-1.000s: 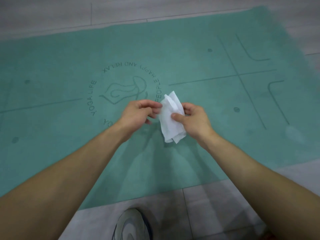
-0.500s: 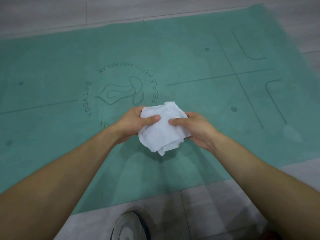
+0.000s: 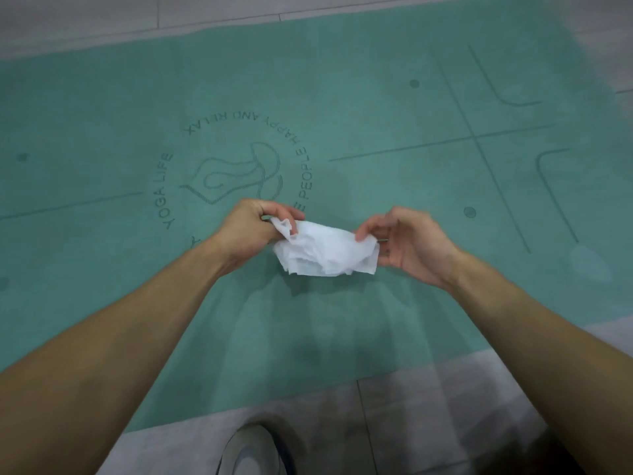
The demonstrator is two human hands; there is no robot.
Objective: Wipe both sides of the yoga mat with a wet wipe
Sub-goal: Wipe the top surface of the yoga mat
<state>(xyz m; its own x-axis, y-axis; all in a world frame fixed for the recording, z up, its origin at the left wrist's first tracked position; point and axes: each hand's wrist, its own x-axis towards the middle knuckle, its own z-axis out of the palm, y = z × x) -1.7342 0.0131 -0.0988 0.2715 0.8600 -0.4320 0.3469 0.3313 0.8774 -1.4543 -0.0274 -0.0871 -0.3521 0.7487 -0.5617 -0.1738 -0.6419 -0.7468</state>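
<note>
Here, both bare hands are held out above the teal yoga mat point(image 3: 359, 80), sharing one crumpled white wet wipe point(image 3: 325, 250) stretched between them. The left hand point(image 3: 251, 226) is curled nearly closed, thumb and fingers pinching the wipe's left corner (a small tuft of it pokes up between the fingertips). The right hand point(image 3: 407, 245) is looser, palm turned inward and fingers half bent; only its thumb and forefinger nip the wipe's upper right edge, while the other fingers stand partly spread behind it. The wipe sags in folds between the two grips, and whether it touches the mat below cannot be told.

Counted: two hands, one wipe, one mat. The mat lies flat on a grey tiled floor point(image 3: 394, 423), printed side up, with a circular logo point(image 3: 236, 173) just beyond the left hand. One shoe point(image 3: 250, 454) shows at the bottom edge, on the floor beside the mat's near border.
</note>
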